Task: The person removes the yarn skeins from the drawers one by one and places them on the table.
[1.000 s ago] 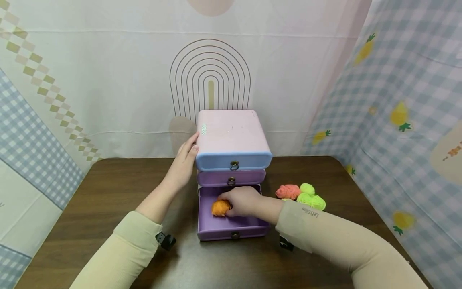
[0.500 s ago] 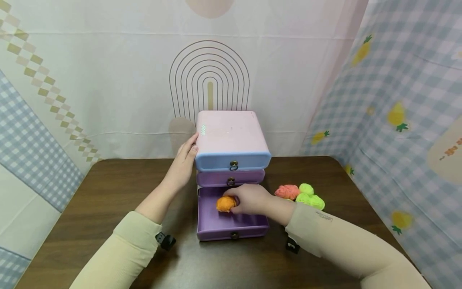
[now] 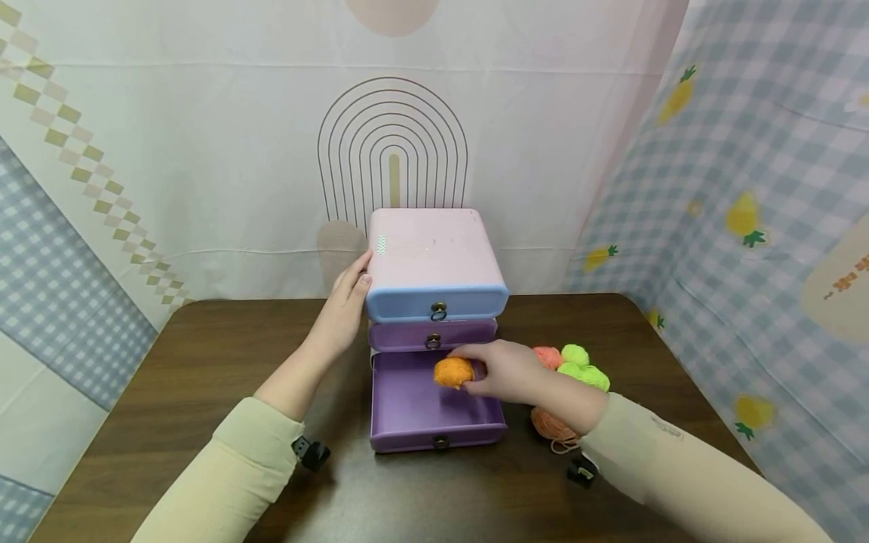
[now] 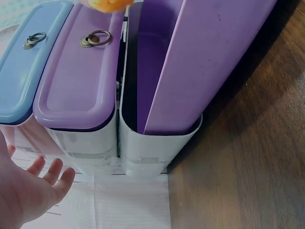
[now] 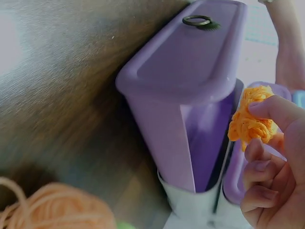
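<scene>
An orange ball of yarn (image 3: 453, 372) is pinched between the thumb and fingers of my right hand (image 3: 505, 369), over the pulled-out bottom drawer (image 3: 407, 411). In the right wrist view the orange yarn (image 5: 252, 117) appears above the drawer's opening. My left hand (image 3: 346, 302) rests with extended fingers against the left side of the small drawer cabinet (image 3: 434, 249), which has a pink top. Its blue top drawer (image 3: 400, 303) and purple middle drawer (image 3: 397, 335) are pushed in; each has a ring pull.
Right of the cabinet lie neon yellow-green yarn balls (image 3: 585, 375), a coral one (image 3: 547, 356) and a peach one (image 3: 553, 428) with a loose strand, partly behind my right forearm. A patterned cloth (image 3: 244, 151) hangs behind the brown wooden table (image 3: 224, 362).
My right hand has lifted the orange ball of yarn from the bottom drawer and moved it rightward. The peach yarn has come into view. My left hand stays put.
</scene>
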Demonstrator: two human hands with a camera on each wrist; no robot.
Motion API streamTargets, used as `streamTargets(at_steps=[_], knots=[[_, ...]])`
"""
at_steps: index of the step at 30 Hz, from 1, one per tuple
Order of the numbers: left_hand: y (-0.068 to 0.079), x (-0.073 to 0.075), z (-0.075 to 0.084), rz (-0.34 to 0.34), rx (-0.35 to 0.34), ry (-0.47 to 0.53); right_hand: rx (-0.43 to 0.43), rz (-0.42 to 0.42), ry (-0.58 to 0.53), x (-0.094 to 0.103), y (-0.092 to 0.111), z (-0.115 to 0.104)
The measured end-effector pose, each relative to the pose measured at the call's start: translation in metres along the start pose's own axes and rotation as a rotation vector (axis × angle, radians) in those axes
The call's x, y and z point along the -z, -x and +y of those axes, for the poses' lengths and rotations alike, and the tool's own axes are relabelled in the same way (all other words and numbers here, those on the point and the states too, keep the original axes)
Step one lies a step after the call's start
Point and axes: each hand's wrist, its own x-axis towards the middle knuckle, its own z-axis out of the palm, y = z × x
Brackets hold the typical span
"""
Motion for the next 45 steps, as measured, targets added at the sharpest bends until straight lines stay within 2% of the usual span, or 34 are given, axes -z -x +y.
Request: streamTargets(at_steps=[4, 11, 19, 26, 36, 45], knots=[[0.0, 0.0, 0.0, -0.001, 0.005, -0.002, -0.056, -0.004, -0.082, 0.01, 0.018, 0.012], [-0.001, 0.0, 0.001, -0.007, 0.014, -0.009, -0.098, 0.025, -0.157, 0.018, 0.049, 0.039], [0.0, 0.001, 0.0, -0.007, 0.02, -0.005, -0.191, 0.069, -0.142, 0.017, 0.084, 0.072], [0.0, 0.001, 0.0, -0.009, 0.021, -0.002, -0.302, 0.068, -0.207, 0.011, 0.118, 0.104], [0.0, 0.002, 0.001, -0.004, 0.013, -0.007, -0.367, 0.141, -0.176, 0.002, 0.163, 0.136], [0.0, 0.001, -0.001, -0.009, 0.009, 0.001, -0.435, 0.029, -0.18, -0.017, 0.181, 0.157]])
